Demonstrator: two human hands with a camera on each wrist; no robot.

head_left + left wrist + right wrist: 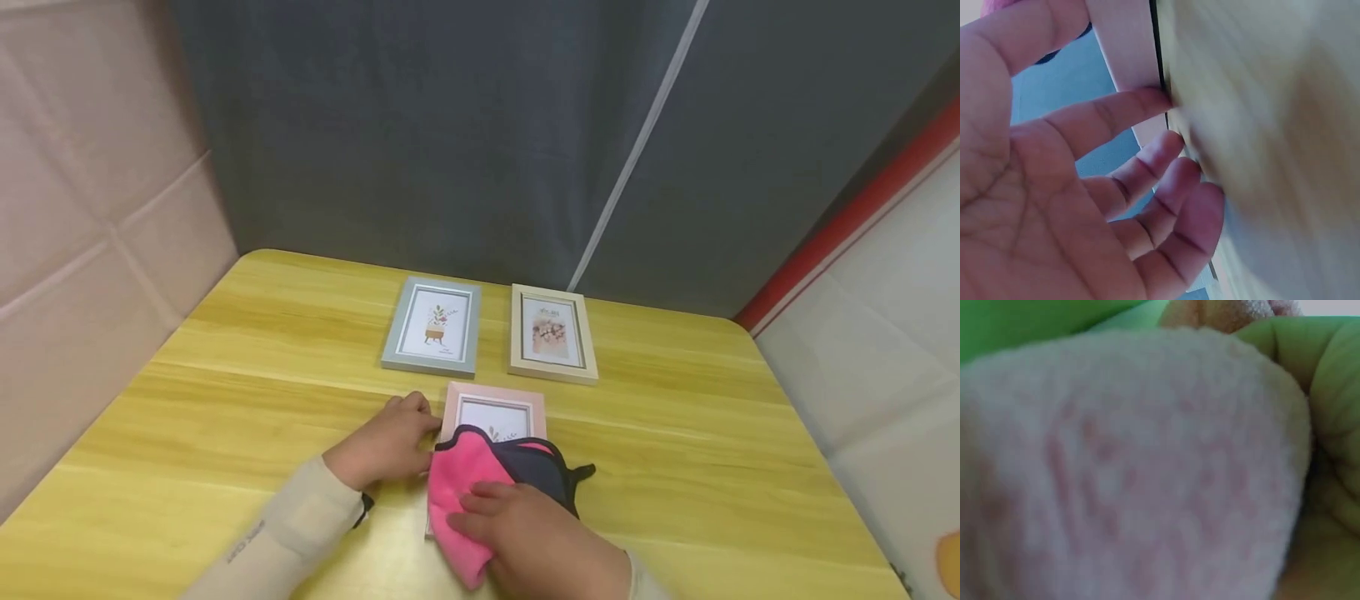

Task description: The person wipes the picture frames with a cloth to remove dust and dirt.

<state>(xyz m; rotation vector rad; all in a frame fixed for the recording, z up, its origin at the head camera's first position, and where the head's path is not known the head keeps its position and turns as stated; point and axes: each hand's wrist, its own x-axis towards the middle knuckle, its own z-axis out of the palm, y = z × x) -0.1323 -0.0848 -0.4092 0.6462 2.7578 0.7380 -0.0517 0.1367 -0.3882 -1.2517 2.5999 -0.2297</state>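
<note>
A pink picture frame point(532, 408) lies on the table, its lower part covered by a pink and dark cleaning cloth point(461, 492) with black edging. My left hand point(393, 442) is at the frame's left side; in the left wrist view its index fingertip touches the pink edge point(1132, 44), while the other fingers bend loosely near the tabletop. With my right hand point(536, 533) I hold the cloth over the frame, fingers spread on its pink side. The right wrist view is mostly filled by the blurred cloth point(1147, 462), beside my palm.
Behind the pink frame lie a grey-blue picture frame point(468, 333) and, to its right, a cream picture frame point(517, 329). The yellow wood-grain table point(697, 467) meets a dark curtain point(420, 142) at the back. Pale walls stand at both sides.
</note>
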